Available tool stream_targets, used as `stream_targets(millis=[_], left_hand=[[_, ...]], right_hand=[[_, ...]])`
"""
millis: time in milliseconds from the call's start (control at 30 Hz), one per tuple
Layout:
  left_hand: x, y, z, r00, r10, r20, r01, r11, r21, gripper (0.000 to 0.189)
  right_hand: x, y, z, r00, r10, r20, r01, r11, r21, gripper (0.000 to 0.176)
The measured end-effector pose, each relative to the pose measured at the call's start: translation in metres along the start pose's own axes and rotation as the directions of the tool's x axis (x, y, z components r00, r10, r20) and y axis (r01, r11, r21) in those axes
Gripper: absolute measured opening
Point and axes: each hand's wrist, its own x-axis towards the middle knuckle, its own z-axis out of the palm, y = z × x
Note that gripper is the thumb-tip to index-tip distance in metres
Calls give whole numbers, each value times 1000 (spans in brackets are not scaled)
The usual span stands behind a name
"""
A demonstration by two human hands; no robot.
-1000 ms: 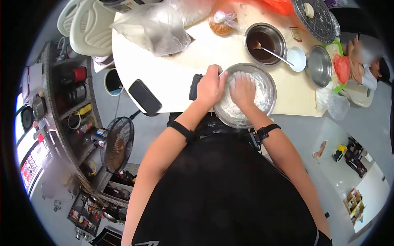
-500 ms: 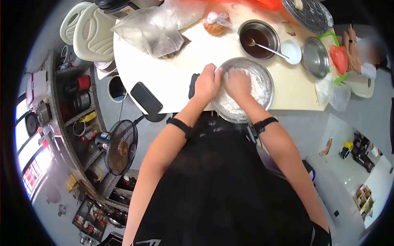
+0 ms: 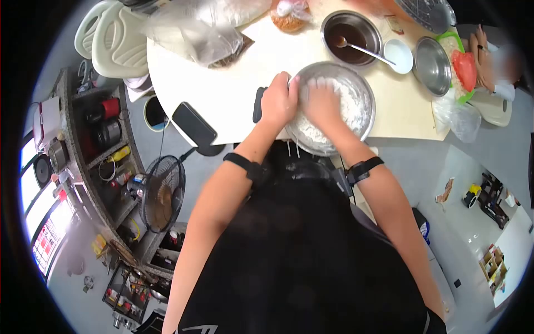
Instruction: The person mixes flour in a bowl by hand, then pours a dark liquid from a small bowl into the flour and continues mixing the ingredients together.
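A metal bowl (image 3: 371,106) of white flour (image 3: 351,106) stands at the table's near edge, in the middle of the head view. My left hand (image 3: 280,101) is closed on the bowl's left rim, thumb up along the edge. Inside the bowl, my right hand (image 3: 321,104) reaches into the flour, palm down. Its fingers look stretched forward and a little apart, their tips whitened and slightly blurred. Just behind is a second metal bowl (image 3: 324,33) of brown liquid, with a spoon (image 3: 364,51) resting in it and a small white bowl (image 3: 398,55) beside it.
An empty metal bowl (image 3: 432,67) and a green tray (image 3: 464,97) sit on the right, near another person's arm (image 3: 483,72). A phone (image 3: 194,123), plastic bags (image 3: 194,39) and a tied bag of brown food (image 3: 288,21) lie left and back. A fan (image 3: 163,193) stands left.
The view has shifted, so the table sits slightly higher. My right hand's fingers have gone from curled in the flour to more stretched out. My left hand still holds the rim.
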Motion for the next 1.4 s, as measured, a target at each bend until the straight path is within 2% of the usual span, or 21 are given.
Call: stream_targets(millis=[33,67,167,367,467,533,633,700,800,900,1033,1133,1200,1300,1367,1400], left_hand=[[1,2,-3,1000,10,-11,-10,1000,12,38],[0,3,-5,999,-28,27,28,1000,8,38],[-3,5,-6,1000,-29,10,28,999,43,38],[-3,0,-5,998,-58,32,56,998,39,40],[-3,-2,-11,993,-109,50,107,993,58,43],[-3,-4,-6,995,-96,35,95,994,46,43],[-1,0,-3,997,-75,34,75,997,2,44],[0,-5,4,999,-47,-6,47,999,-19,43],[-2,-12,5,996,-60,-59,54,994,-97,45],[-5,-4,1,995,-66,-79,47,974,-224,47],[3,-24,6,993,6,-121,-27,985,-169,47],[4,-24,5,992,24,-123,-45,985,-168,48],[3,-20,3,993,28,-118,-45,988,-150,49],[0,-16,2,994,14,-111,-32,986,-161,50],[0,-14,4,994,13,-109,-34,981,-191,49],[-1,-14,4,995,5,-102,-26,978,-205,49]], right_hand=[[0,-5,0,999,-28,-39,26,998,-50,37],[2,-4,1,999,-12,41,14,998,-63,39],[5,-5,2,997,-2,80,3,1000,-8,40],[0,9,-12,996,-66,58,63,997,41,36],[-8,22,-20,997,6,73,-8,1000,25,38],[-16,38,2,995,60,76,-59,998,-13,43],[-24,39,-9,986,94,135,-85,994,-71,58],[-32,28,-26,983,126,133,-132,990,41,68],[-34,18,-41,961,100,258,-126,988,86,77],[-36,24,-51,958,56,282,-86,992,93,80],[-37,31,-36,967,36,251,-68,991,119,81],[-38,26,-38,951,73,300,-112,987,115,79],[-37,24,-39,961,35,276,-59,995,77,76],[-44,24,-35,994,-55,97,57,998,-23,71],[-39,22,-32,995,-60,-85,55,997,-56,71],[-36,20,-29,997,-29,-75,27,999,-22,69]])
